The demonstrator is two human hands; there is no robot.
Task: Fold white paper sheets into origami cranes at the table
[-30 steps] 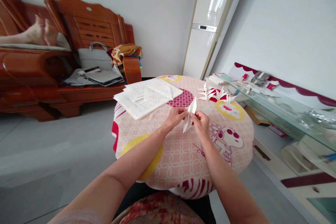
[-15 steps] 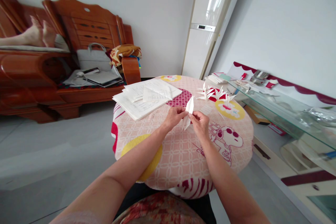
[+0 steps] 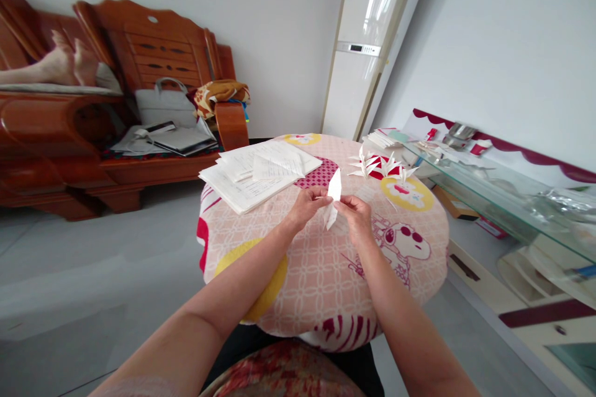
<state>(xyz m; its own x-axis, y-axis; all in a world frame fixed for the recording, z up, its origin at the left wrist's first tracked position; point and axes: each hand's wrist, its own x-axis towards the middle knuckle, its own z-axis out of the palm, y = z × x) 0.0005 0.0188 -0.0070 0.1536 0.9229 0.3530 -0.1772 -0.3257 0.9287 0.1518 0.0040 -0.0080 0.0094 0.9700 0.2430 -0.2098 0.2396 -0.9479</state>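
Note:
My left hand [image 3: 305, 206] and my right hand [image 3: 356, 216] both pinch a small white folded paper piece [image 3: 333, 190] above the round table. The paper stands upright between my fingertips, with its pointed tip up. Both hands hover over the pink patterned tablecloth [image 3: 321, 267]. Several finished white folded paper figures [image 3: 382, 166] lie on the cloth beyond my right hand. A stack of white printed sheets [image 3: 258, 172] rests on the table's far left side.
A carved wooden sofa [image 3: 116, 111] stands at the left with a grey bag [image 3: 165, 102], papers and another person's bare feet [image 3: 69, 62]. A tall white air conditioner [image 3: 367, 37] fills the corner. A glass shelf unit [image 3: 503, 192] runs along the right wall.
The folded paper now looks shorter and narrower than a second ago. My hands have drawn slightly closer together around it.

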